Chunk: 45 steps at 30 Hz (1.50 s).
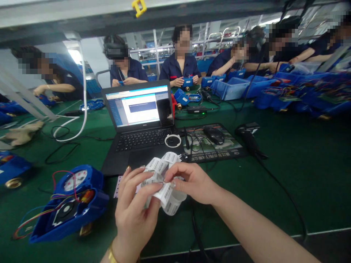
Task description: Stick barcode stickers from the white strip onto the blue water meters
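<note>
A curled strip of white barcode labels (pixel 171 207) is held up in front of the laptop (pixel 142 146). My left hand (pixel 139 201) grips it from the left, thumb and fingers closed around the strip. From the right, my right hand (pixel 192 180) pinches a label at the strip's middle between thumb and forefinger. The strip loops above and below both hands, and part of it is hidden behind my fingers. To the left of my left hand lies an opened blue water meter (pixel 74 208) with a round dial, loose coloured wires and a brass fitting.
A barcode scanner (pixel 251 137) with its cable lies at the right, beside a mouse (pixel 214 135) on a printed mat (pixel 233 151). A white ring (pixel 173 141) rests on the laptop. Blue bins (pixel 231 87), more meters and several co-workers are across the green table (pixel 287 164).
</note>
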Motion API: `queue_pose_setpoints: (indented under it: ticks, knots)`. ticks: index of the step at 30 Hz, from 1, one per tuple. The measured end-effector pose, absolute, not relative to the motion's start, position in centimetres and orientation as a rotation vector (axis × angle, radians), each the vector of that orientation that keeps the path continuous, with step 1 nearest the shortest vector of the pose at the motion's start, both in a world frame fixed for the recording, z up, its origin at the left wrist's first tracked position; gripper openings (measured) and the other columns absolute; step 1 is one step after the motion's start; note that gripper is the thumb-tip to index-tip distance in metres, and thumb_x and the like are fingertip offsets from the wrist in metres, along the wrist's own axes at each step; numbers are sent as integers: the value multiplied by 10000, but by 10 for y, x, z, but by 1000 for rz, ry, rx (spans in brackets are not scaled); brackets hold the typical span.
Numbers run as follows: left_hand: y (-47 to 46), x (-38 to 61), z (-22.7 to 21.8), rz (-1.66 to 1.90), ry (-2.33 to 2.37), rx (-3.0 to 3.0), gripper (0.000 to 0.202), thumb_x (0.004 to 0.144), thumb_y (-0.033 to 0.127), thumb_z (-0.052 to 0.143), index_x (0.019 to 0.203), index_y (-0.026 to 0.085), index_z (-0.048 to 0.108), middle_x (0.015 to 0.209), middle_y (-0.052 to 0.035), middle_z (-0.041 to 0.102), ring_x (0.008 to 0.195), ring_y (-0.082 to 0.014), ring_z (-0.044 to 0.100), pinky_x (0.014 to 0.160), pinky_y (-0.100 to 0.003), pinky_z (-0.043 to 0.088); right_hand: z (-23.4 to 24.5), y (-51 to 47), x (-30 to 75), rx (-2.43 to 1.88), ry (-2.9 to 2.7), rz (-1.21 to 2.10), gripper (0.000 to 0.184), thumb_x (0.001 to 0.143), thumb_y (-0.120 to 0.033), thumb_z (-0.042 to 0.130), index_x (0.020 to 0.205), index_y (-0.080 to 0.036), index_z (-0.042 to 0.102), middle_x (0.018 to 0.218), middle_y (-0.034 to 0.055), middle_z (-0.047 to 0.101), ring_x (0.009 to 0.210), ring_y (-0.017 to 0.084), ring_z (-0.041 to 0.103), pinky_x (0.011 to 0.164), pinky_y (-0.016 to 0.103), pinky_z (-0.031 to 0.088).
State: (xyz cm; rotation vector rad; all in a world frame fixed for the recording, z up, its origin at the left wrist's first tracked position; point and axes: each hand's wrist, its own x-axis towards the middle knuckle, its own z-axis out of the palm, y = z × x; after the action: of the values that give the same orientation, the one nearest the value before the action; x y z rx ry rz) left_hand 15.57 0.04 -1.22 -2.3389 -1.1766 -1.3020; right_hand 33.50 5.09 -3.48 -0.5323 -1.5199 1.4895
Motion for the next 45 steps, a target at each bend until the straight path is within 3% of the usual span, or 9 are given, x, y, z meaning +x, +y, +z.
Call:
queue_pose_setpoints:
  ticks: [6, 14, 26, 41, 43, 45]
  knots:
    - [2, 159, -16, -1314, -1155, -2238, 218, 780, -7, 542, 888, 169, 611, 985, -73, 588, 1026, -228, 550, 1007, -494, 394, -36, 52, 334, -569, -1486, 1549, 273, 735, -358, 761, 852, -142, 642, 843, 43, 630, 769, 146, 570, 726, 259, 486]
    - [2, 157, -19, -1266, -1166, -2227, 221, 779, 19, 544, 910, 185, 609, 1005, -67, 596, 1041, -236, 550, 1022, -504, 377, -32, 51, 334, -617, -1562, 1453, 135, 774, -266, 670, 815, -145, 625, 802, 32, 624, 740, 142, 559, 694, 251, 462]
    - [3, 160, -21, -1238, -1132, -2241, 249, 769, -14, 537, 928, 166, 605, 1018, -84, 590, 1051, -240, 543, 1032, -498, 367, -30, 52, 337, -647, -1618, 1442, 81, 777, -210, 635, 814, -145, 605, 800, 30, 603, 741, 144, 540, 703, 258, 446]
    - [3, 169, -26, -1211, -1301, -2227, 146, 801, 42, 522, 862, 164, 573, 1013, -78, 586, 1053, -230, 525, 1056, -468, 326, -33, 61, 346, -553, -1414, 1292, 177, 792, -313, 714, 733, -181, 613, 851, 41, 575, 798, 161, 549, 715, 257, 451]
    - [-2, 169, -25, -1139, -1399, -2277, 184, 821, 87, 530, 982, 165, 576, 1087, -84, 570, 1103, -230, 496, 1088, -453, 285, -33, 62, 351, -596, -1335, 1285, 185, 779, -323, 735, 728, -185, 622, 869, 44, 583, 810, 159, 556, 723, 244, 463]
    - [-11, 163, -23, -1085, -1468, -2307, 354, 840, 170, 554, 1189, 143, 502, 1209, -109, 525, 1186, -241, 442, 1126, -439, 234, -36, 65, 355, -655, -1274, 1280, 200, 754, -343, 759, 728, -189, 635, 875, 49, 592, 815, 164, 565, 722, 238, 477]
